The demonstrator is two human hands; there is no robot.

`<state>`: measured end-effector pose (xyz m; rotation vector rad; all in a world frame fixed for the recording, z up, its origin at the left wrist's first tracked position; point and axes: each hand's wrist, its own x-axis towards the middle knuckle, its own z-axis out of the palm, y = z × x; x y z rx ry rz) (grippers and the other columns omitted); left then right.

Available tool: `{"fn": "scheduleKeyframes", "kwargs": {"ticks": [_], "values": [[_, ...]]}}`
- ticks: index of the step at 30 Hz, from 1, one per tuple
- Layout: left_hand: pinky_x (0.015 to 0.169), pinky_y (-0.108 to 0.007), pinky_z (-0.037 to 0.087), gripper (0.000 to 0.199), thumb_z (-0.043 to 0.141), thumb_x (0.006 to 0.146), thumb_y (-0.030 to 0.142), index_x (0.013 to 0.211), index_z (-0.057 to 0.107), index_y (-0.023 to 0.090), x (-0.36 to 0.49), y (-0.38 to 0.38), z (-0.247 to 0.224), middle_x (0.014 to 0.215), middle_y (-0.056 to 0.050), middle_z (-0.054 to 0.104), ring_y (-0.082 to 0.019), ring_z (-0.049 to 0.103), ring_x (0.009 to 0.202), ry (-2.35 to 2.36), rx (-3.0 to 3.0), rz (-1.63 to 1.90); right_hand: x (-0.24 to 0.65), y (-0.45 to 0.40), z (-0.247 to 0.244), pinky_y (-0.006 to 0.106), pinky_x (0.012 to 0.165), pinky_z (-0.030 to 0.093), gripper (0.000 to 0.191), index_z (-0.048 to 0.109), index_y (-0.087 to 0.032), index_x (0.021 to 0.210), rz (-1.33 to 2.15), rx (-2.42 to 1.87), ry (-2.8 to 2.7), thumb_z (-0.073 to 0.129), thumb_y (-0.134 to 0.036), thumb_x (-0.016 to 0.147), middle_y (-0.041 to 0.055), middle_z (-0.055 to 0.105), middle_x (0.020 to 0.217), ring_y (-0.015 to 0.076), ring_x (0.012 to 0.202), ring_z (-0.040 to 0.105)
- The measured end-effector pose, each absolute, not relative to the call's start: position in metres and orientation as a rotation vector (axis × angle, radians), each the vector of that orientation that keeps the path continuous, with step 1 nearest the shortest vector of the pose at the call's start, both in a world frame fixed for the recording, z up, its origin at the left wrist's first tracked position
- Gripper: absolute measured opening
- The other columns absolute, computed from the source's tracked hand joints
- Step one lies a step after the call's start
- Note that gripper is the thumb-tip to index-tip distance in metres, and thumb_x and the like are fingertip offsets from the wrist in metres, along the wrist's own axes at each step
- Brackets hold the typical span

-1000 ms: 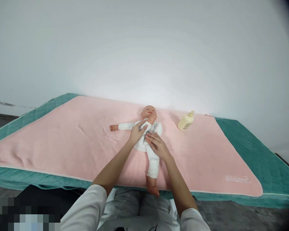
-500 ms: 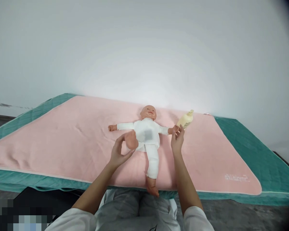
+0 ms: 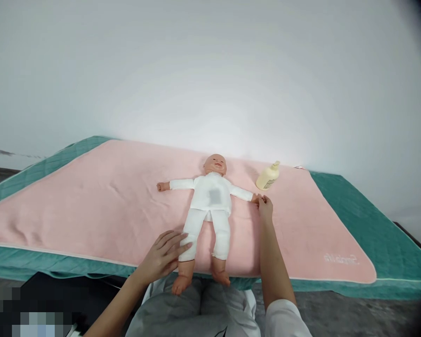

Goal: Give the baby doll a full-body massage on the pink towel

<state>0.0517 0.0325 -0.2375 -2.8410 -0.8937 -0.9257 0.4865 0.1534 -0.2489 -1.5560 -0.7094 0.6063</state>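
A baby doll [image 3: 210,199] in white clothing lies on its back on a pink blanket [image 3: 119,201], its head toward the wall and its feet over the near edge. My left hand [image 3: 161,257] rests with fingers stretched out against the doll's lower leg on the left side. At the right, my right hand [image 3: 265,206] pinches the doll's small hand between thumb and fingers. Just beyond that hand a pale yellow pump bottle [image 3: 267,178] stands on the blanket.
Under the blanket, a green quilted cover [image 3: 361,201] shows along the sides and front edge. A white wall [image 3: 210,84] rises behind the bed. A dark object [image 3: 73,299] is at the lower left, partly pixelated.
My left hand has let go of the raised doll's foot, and that leg now lies down straight. My right hand has moved slightly down and right, with the doll's arm drawn outward.
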Motion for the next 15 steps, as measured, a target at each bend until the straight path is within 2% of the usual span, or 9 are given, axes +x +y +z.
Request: {"fn": "scheduleKeyframes", "kwargs": {"ticks": [4,9,15], "values": [[0.106,-0.047,0.043,0.059,0.067,0.084,0.045,0.141,0.05,0.036,0.0486,0.032,-0.2349,0.147,-0.008,0.05,-0.03,0.044,0.135,-0.884,-2.872,-0.832,0.4884,0.1554,-0.2504,0.025,0.061,0.053,0.053,0.051,-0.015,0.119,0.65,-1.543,-0.651,0.062,-0.035,0.071,0.0044,0.061,0.094,0.0132,0.075,0.061],[0.104,-0.046,0.044,0.067,0.066,0.077,0.061,0.139,0.053,0.036,0.0436,0.0342,-0.237,0.146,-0.011,0.049,-0.031,0.046,0.131,-0.888,-2.878,-0.828,0.4903,0.1543,-0.2527,0.025,0.063,0.055,0.05,0.051,-0.019,0.118,0.677,-1.508,-0.628,0.064,-0.035,0.072,0.0056,0.061,0.101,0.0139,0.081,0.063],[0.103,-0.045,0.045,0.069,0.069,0.074,0.061,0.137,0.054,0.038,0.0412,0.0353,-0.2384,0.146,-0.009,0.049,-0.031,0.048,0.129,-0.901,-2.881,-0.821,0.4876,0.1526,-0.2484,0.024,0.067,0.056,0.049,0.05,-0.017,0.118,0.691,-1.496,-0.613,0.064,-0.03,0.073,0.0064,0.061,0.106,0.0131,0.082,0.063]]}}
